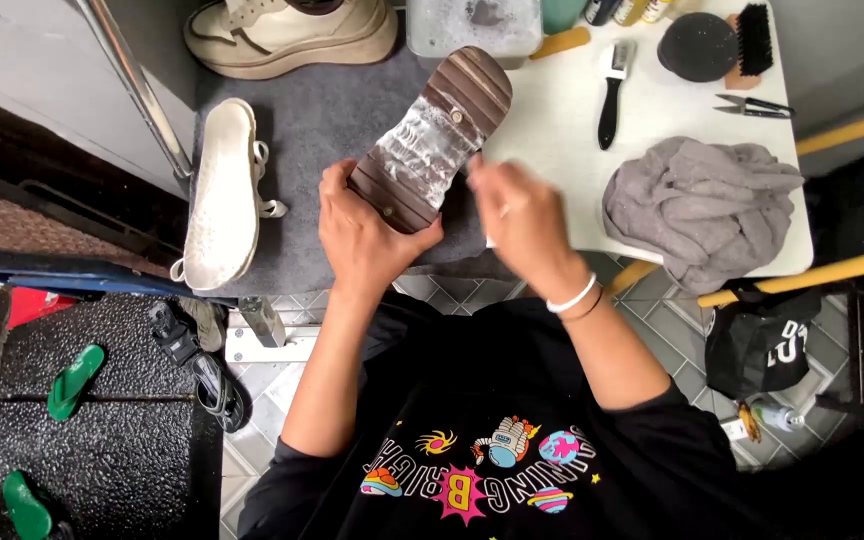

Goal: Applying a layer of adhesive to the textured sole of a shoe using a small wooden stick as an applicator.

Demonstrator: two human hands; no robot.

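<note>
My left hand (364, 232) grips the heel end of a brown ridged sandal (437, 135), held sole-up over the grey mat (327, 130). White soapy foam covers the middle of the sole. My right hand (522, 215) is blurred beside the sandal's right edge, fingers curled around something small and pale that I cannot make out. A white band sits on that wrist.
A white sneaker (224, 192) lies sole-up at the left, a cream sneaker (292, 35) at the back. The white table (562, 130) bears a black-handled brush (612, 90), scissors (752, 105), a grey cloth (702, 205) and a foamy tub (472, 25). Green flip-flops (74, 380) lie on the floor.
</note>
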